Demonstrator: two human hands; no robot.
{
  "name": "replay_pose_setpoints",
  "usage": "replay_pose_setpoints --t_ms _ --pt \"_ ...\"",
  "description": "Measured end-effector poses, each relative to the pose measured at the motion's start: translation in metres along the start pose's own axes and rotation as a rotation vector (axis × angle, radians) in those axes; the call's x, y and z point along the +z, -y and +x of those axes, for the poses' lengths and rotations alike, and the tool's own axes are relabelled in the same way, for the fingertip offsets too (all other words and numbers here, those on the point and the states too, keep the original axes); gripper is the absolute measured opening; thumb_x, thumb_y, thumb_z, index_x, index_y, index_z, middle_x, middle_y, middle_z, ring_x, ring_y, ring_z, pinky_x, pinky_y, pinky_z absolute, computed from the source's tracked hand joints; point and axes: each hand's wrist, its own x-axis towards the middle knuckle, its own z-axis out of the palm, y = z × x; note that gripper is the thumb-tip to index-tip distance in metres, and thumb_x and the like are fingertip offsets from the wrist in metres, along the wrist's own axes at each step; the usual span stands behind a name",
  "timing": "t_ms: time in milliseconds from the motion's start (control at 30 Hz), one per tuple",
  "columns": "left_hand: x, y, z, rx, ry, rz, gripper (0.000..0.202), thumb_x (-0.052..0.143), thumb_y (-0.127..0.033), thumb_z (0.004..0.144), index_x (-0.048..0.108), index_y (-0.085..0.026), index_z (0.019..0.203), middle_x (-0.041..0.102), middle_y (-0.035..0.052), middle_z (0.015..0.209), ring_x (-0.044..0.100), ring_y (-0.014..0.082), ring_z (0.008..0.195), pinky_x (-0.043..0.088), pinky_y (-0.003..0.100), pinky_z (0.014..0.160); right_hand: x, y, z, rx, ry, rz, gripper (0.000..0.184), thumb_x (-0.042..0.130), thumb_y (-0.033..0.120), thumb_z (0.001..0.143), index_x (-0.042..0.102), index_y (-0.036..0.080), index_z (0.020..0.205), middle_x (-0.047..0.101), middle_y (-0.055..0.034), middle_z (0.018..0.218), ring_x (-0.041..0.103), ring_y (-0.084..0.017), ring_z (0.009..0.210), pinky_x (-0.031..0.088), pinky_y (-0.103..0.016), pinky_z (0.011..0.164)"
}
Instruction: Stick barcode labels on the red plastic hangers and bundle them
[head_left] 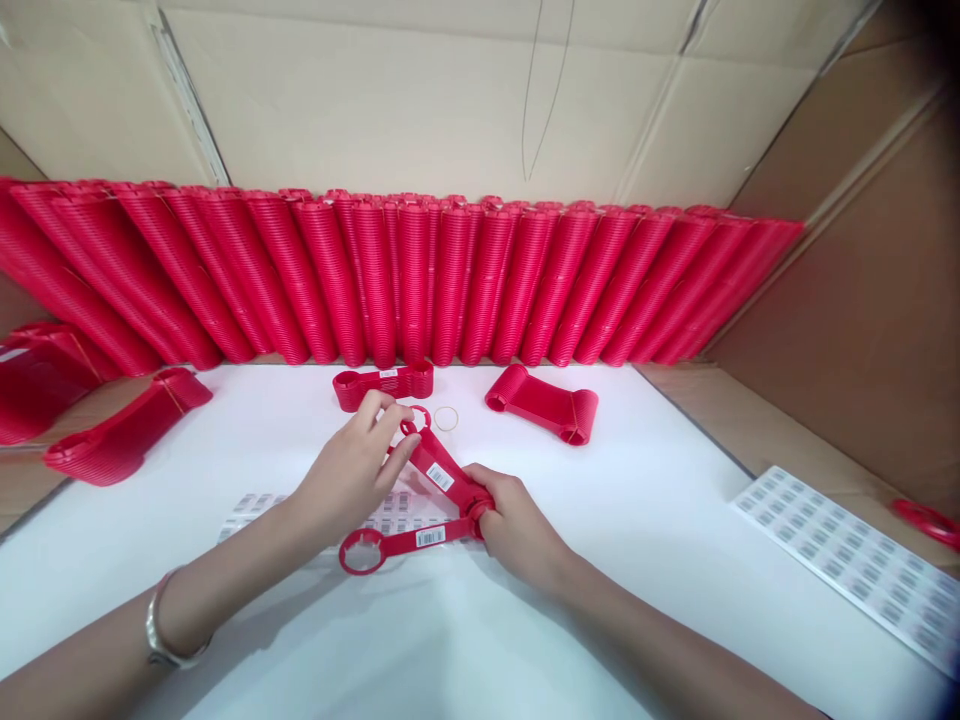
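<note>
Two white barcode labels are visible on the red pieces in the centre of the head view: the first label [440, 477] is on the upper piece [455, 470], the second label [430, 537] is on the lower piece [401, 545]. Their bars can be recognised, but the small print is too fine for reading. Two sheets carry many similar barcodes in rows: one sheet [255, 508] lies partly under the hands, the other sheet [847, 560] at the lower right of the frame. Their writing also cannot be read.

The right hand [521, 520] is closed around the near ends of both pieces, which spread apart toward the left. The left hand [360, 455] has bent fingers at the far ring end of the upper piece; whether it pinches this end, I cannot tell. One silvery bracelet [154, 620] is on the left wrist.

Four small red bundles are counted: two at the left of the frame [131, 425], one above the left hand [384, 388], with a small white label, and one right of centre [540, 402]. One thin rubber band [446, 431] lies between the last two. Many tall red stacks [412, 290] form a row across the upper half, before cardboard [375, 110].
</note>
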Motion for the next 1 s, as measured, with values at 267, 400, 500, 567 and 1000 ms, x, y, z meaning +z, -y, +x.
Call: replay_pose_setpoints --t_ms 267,400,500,567,1000 --pt "-0.022 0.001 -0.001 0.007 0.054 -0.248 0.016 0.029 -0.012 0.084 0.043 -0.020 0.084 0.045 0.0033 0.093 0.049 0.0138 0.076 0.042 0.025 0.063 -0.001 -0.001 -0.001 0.013 -0.012 0.087 0.030 0.032 0.005 0.054 0.051 0.020 0.072 0.048 0.0033 0.062 0.043 -0.011 0.054 0.030 -0.020 0.046" --pt "-0.029 -0.003 -0.004 0.068 0.205 -0.070 0.011 0.034 -0.011 0.076 0.039 -0.021 0.075 0.048 0.0003 0.078 0.045 0.0133 0.062 0.036 0.025 0.054 -0.001 -0.002 0.000 0.004 -0.011 0.098 0.031 0.033 0.005 0.056 0.053 0.020 0.074 0.051 0.0027 0.064 0.046 -0.012 0.058 0.032 -0.021 0.049" --pt "-0.027 -0.006 -0.006 0.091 0.414 0.123 0.013 0.035 -0.017 0.080 0.042 -0.020 0.069 0.050 -0.0009 0.065 0.046 0.0141 0.054 0.032 0.026 0.051 -0.001 0.000 -0.001 -0.004 -0.016 0.045 0.030 0.032 0.005 0.057 0.053 0.019 0.073 0.052 0.0025 0.066 0.047 -0.012 0.059 0.033 -0.021 0.050" --pt "-0.021 -0.008 -0.008 0.087 0.523 0.224 0.019 0.033 -0.017 0.083 0.048 -0.019 0.071 0.055 0.0004 0.066 0.050 0.0159 0.053 0.030 0.027 0.048 -0.001 0.001 -0.001 -0.002 -0.022 -0.008 0.030 0.032 0.004 0.057 0.052 0.020 0.074 0.052 0.0025 0.066 0.047 -0.012 0.060 0.033 -0.021 0.050" --pt "-0.007 -0.012 -0.010 -0.020 0.566 0.212 0.023 0.037 -0.021 0.084 0.058 -0.018 0.093 0.053 0.0055 0.100 0.059 0.0173 0.067 0.042 0.028 0.054 -0.002 0.002 -0.001 -0.012 -0.021 -0.175 0.031 0.032 0.000 0.058 0.051 0.020 0.074 0.052 0.0027 0.067 0.047 -0.012 0.060 0.034 -0.022 0.053"
